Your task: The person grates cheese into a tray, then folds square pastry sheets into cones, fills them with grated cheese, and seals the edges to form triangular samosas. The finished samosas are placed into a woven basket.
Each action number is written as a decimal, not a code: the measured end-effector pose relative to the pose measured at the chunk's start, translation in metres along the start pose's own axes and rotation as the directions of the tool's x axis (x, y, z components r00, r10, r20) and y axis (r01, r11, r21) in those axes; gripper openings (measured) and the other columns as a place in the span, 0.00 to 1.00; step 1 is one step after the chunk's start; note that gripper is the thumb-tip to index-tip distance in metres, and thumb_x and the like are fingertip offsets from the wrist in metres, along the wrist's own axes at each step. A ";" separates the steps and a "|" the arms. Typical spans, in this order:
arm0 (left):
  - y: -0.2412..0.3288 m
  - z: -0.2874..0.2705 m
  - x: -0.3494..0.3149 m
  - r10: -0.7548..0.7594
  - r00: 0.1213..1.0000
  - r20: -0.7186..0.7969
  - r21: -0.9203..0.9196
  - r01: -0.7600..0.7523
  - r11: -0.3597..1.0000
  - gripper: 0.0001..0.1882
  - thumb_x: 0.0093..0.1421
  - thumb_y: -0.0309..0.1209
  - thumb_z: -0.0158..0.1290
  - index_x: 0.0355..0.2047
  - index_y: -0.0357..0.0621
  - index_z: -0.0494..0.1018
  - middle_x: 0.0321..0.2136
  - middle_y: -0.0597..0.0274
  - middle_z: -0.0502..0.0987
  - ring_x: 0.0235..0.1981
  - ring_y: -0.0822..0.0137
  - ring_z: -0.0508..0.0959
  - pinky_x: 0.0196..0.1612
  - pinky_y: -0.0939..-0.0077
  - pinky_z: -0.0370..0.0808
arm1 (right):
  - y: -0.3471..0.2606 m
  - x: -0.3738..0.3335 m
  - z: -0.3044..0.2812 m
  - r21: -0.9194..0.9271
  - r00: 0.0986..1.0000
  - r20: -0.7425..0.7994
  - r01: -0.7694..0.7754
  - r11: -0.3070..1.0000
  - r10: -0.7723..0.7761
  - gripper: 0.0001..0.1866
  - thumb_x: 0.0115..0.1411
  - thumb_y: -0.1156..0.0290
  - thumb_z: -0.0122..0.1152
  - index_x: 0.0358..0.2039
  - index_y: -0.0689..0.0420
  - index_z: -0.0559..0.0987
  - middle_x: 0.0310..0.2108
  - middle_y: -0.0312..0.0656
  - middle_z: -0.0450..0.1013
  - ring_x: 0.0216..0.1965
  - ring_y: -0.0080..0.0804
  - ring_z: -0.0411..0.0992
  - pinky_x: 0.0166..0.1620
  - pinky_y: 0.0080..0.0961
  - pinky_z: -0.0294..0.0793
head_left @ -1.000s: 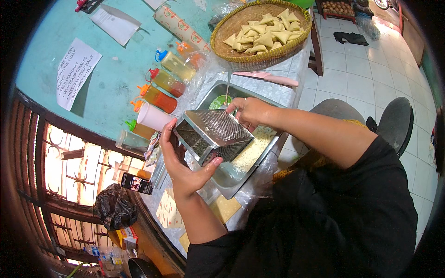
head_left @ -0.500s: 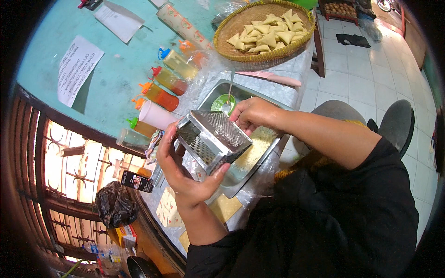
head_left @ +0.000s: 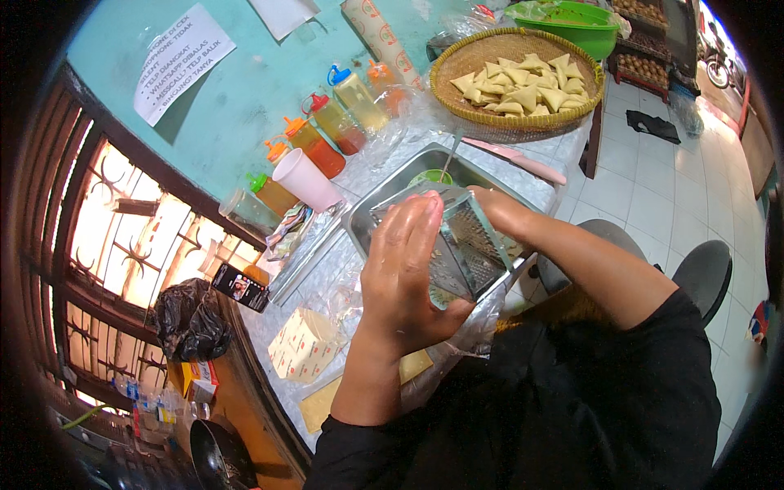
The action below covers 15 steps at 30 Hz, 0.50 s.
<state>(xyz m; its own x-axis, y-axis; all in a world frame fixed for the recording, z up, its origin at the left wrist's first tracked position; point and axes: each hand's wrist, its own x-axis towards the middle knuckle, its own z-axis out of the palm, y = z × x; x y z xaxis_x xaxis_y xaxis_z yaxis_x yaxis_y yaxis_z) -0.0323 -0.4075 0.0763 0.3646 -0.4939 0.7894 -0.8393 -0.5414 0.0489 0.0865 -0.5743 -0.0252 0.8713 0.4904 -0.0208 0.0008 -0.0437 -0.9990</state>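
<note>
A metal box grater (head_left: 480,245) is tilted over the steel tray (head_left: 359,216). My left hand (head_left: 400,265) grips it, fingers laid along one side and thumb at its lower edge. My right hand (head_left: 500,214) is against the grater's far side, with its fingers hidden behind it. Inside the tray stands a small green bowl (head_left: 426,177) with a metal spoon (head_left: 451,157) leaning in it. The grater and hands cover most of the tray's inside, so its contents barely show.
A woven basket (head_left: 445,94) of folded pastry triangles stands at the back, beside a pink knife (head_left: 523,163). Squeeze bottles (head_left: 322,155) and a pink cup (head_left: 306,181) line the wall. A paper-wrapped block (head_left: 304,343) and a phone (head_left: 241,286) are on the left.
The grater has been turned and lowered over the tray. My left hand now covers its near side, and my right fingers have gone out of sight behind it. The view has shifted.
</note>
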 end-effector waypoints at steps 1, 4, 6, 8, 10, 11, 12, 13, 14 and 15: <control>-0.001 0.001 0.000 -0.019 1.000 0.000 -0.038 0.019 0.999 0.50 0.27 0.28 0.63 0.56 0.39 0.57 0.52 0.46 0.67 0.52 0.45 0.67 0.56 0.56 0.63 | -0.007 -0.002 0.004 0.338 0.992 0.062 -0.122 0.933 0.108 0.20 0.57 0.53 0.46 0.43 0.52 0.71 0.38 0.40 0.71 0.40 0.38 0.68 0.42 0.37 0.65; -0.004 -0.004 0.000 -0.020 0.999 0.043 0.018 0.019 1.000 0.54 0.31 0.32 0.69 0.59 0.34 0.52 0.51 0.43 0.67 0.51 0.48 0.69 0.55 0.59 0.63 | -0.027 -0.016 0.017 0.414 0.973 0.154 -0.224 0.882 0.175 0.25 0.59 0.44 0.43 0.44 0.51 0.72 0.42 0.36 0.68 0.45 0.33 0.64 0.49 0.38 0.59; -0.004 -0.007 0.000 -0.031 0.999 0.006 0.054 0.031 0.998 0.54 0.31 0.31 0.69 0.59 0.34 0.52 0.51 0.43 0.67 0.52 0.48 0.69 0.56 0.59 0.63 | -0.028 -0.016 0.014 0.407 0.983 -0.035 -0.148 0.901 0.178 0.33 0.60 0.40 0.39 0.53 0.55 0.66 0.51 0.42 0.65 0.55 0.34 0.57 0.59 0.39 0.49; -0.005 -0.010 0.002 -0.056 0.998 -0.041 0.085 0.060 0.995 0.53 0.31 0.32 0.68 0.58 0.34 0.53 0.51 0.43 0.67 0.52 0.49 0.69 0.56 0.60 0.62 | -0.030 -0.008 0.010 0.399 0.933 -0.329 -0.001 0.917 0.144 0.36 0.60 0.40 0.38 0.57 0.57 0.62 0.56 0.44 0.62 0.60 0.35 0.53 0.62 0.40 0.44; -0.009 -0.011 0.001 -0.078 0.996 -0.031 0.104 0.081 0.991 0.52 0.32 0.32 0.68 0.58 0.33 0.54 0.51 0.43 0.67 0.52 0.48 0.69 0.56 0.60 0.62 | -0.047 -0.023 0.026 0.477 0.975 -0.210 0.038 0.878 0.073 0.40 0.60 0.37 0.34 0.60 0.59 0.58 0.59 0.47 0.58 0.61 0.36 0.54 0.62 0.37 0.48; -0.011 -0.006 -0.001 -0.085 0.996 0.000 0.096 0.085 0.992 0.52 0.32 0.32 0.68 0.58 0.33 0.55 0.51 0.43 0.67 0.51 0.48 0.69 0.56 0.60 0.63 | -0.066 -0.040 0.038 0.532 0.995 -0.070 -0.024 0.846 0.072 0.40 0.60 0.37 0.33 0.60 0.59 0.58 0.59 0.47 0.59 0.60 0.36 0.55 0.61 0.36 0.51; -0.012 -0.003 -0.002 -0.094 0.995 0.032 0.090 0.091 0.992 0.51 0.32 0.32 0.68 0.57 0.33 0.55 0.51 0.43 0.68 0.51 0.48 0.69 0.55 0.60 0.63 | -0.077 -0.049 0.044 0.577 0.995 0.074 -0.095 0.811 0.065 0.40 0.60 0.36 0.32 0.59 0.59 0.59 0.58 0.48 0.59 0.59 0.36 0.57 0.60 0.35 0.54; -0.014 -0.002 -0.002 -0.068 0.997 0.037 0.063 0.066 0.996 0.50 0.33 0.32 0.67 0.57 0.33 0.56 0.50 0.44 0.68 0.51 0.46 0.69 0.55 0.59 0.64 | -0.071 -0.047 0.043 0.519 0.998 0.050 -0.061 0.853 0.042 0.39 0.61 0.37 0.32 0.59 0.59 0.60 0.58 0.48 0.59 0.56 0.36 0.61 0.58 0.31 0.59; -0.013 -0.002 -0.002 -0.074 0.997 0.028 0.060 0.072 0.996 0.50 0.33 0.33 0.67 0.57 0.33 0.56 0.51 0.44 0.68 0.51 0.46 0.69 0.54 0.59 0.64 | -0.069 -0.046 0.039 0.516 0.999 0.011 -0.040 0.856 0.040 0.39 0.61 0.37 0.33 0.59 0.58 0.60 0.58 0.48 0.59 0.56 0.36 0.60 0.58 0.31 0.59; -0.012 -0.002 -0.001 -0.080 0.997 0.018 0.057 0.079 0.995 0.50 0.33 0.33 0.67 0.57 0.33 0.56 0.51 0.44 0.68 0.51 0.46 0.69 0.54 0.59 0.64 | -0.068 -0.046 0.035 0.511 0.999 -0.028 -0.018 0.859 0.038 0.39 0.61 0.37 0.34 0.59 0.58 0.60 0.58 0.48 0.59 0.56 0.36 0.60 0.58 0.31 0.59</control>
<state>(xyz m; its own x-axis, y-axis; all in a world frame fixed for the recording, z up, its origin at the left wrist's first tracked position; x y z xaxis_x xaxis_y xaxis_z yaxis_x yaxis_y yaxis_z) -0.0233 -0.3990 0.0758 0.4379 -0.4614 0.7716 -0.7837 -0.6165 0.0761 0.0293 -0.5630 0.0424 0.8840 0.4639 -0.0577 -0.2664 0.3986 -0.8776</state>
